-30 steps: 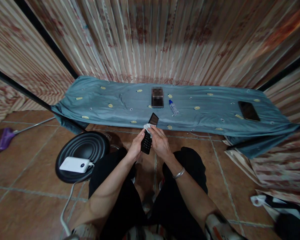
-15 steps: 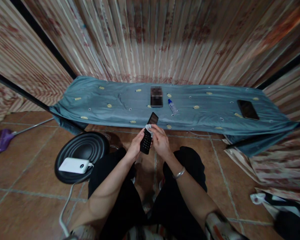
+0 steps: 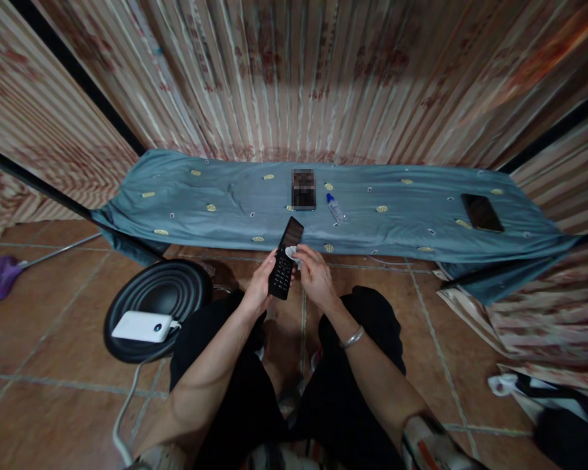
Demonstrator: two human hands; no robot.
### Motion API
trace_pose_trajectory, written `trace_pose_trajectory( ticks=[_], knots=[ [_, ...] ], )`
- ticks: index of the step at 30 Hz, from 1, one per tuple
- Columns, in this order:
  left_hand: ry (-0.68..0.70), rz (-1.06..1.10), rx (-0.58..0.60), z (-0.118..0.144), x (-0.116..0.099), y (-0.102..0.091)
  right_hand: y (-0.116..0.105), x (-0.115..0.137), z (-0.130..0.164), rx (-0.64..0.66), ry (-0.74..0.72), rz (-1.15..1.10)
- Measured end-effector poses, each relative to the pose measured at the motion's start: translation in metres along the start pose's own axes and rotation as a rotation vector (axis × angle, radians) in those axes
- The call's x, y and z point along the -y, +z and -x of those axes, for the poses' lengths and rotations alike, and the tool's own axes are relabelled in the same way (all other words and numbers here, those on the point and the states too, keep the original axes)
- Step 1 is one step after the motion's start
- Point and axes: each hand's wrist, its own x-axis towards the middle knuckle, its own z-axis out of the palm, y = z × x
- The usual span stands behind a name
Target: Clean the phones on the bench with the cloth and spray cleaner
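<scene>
My left hand (image 3: pixel 258 287) grips a black keypad phone (image 3: pixel 284 261) by its lower half, screen end pointing away from me. My right hand (image 3: pixel 314 275) pinches a small white wipe (image 3: pixel 292 252) against the phone's right side, just below the screen. Both hands are above my knees, in front of a low surface covered with a blue-grey cloth (image 3: pixel 215 202). On the cloth lie a second dark phone (image 3: pixel 304 189), a small clear bottle with a blue cap (image 3: pixel 335 208) and, far right, a black smartphone (image 3: pixel 481 212).
A round black stool (image 3: pixel 169 297) at my left carries a white power bank (image 3: pixel 137 326) with a white cable running down. A purple broom (image 3: pixel 2 274) lies at far left. Striped curtains hang behind. A bag (image 3: pixel 543 405) sits on the tiled floor at right.
The phone has tilted up and shifted slightly left in my left hand. The wipe in my right hand has slid from the phone's left edge to its right side.
</scene>
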Motion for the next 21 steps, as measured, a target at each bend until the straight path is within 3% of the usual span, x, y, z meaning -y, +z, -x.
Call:
trace_pose_trajectory(
  ticks=[11, 21],
  knots=[
    [-0.022, -0.066, -0.031, 0.002, 0.007, 0.007, 0.001, 0.001, -0.003, 0.006, -0.036, -0.08],
    [-0.005, 0.002, -0.044, 0.0, -0.008, 0.003, -0.001, -0.001, 0.0, -0.024, 0.011, 0.017]
  ],
)
